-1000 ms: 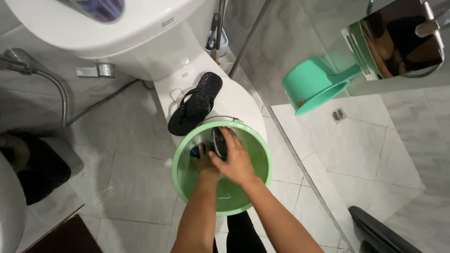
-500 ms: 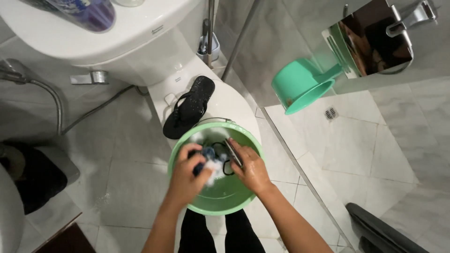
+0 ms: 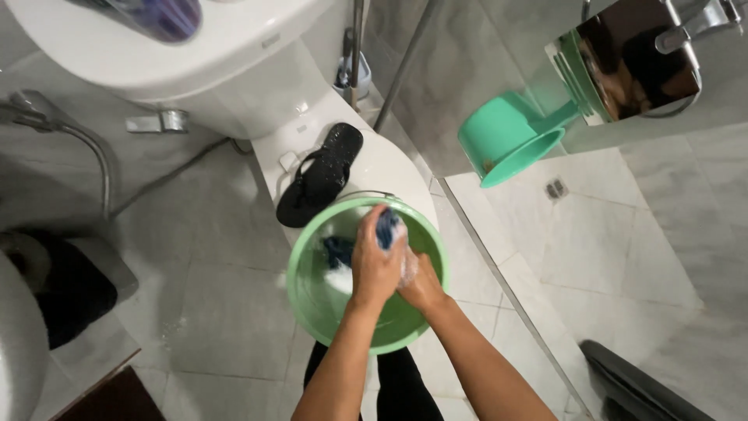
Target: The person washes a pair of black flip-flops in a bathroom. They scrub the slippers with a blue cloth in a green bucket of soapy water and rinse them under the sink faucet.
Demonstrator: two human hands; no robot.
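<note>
A green plastic bucket [image 3: 312, 300] stands on the closed toilet lid [image 3: 389, 168], holding soapy water and a dark item [image 3: 337, 249] at its bottom. Over the bucket, my left hand [image 3: 375, 267] is closed around a soapy blue cloth [image 3: 387, 226] that sticks up above its fingers. My right hand [image 3: 421, 282] presses against the left from the right side, also gripping the foamy cloth. A black flip-flop sandal [image 3: 321, 183] lies on the lid just behind the bucket.
White toilet tank [image 3: 156, 54] at the top. A teal dipper [image 3: 506, 136] hangs on a steel fixture [image 3: 635, 58] at upper right. A spray hose [image 3: 70, 140] runs at left. A glass partition rail [image 3: 506, 296] crosses the grey tiled floor.
Both hands have lifted out of the water and come together, squeezing the blue cloth above the bucket. The view has shifted slightly.
</note>
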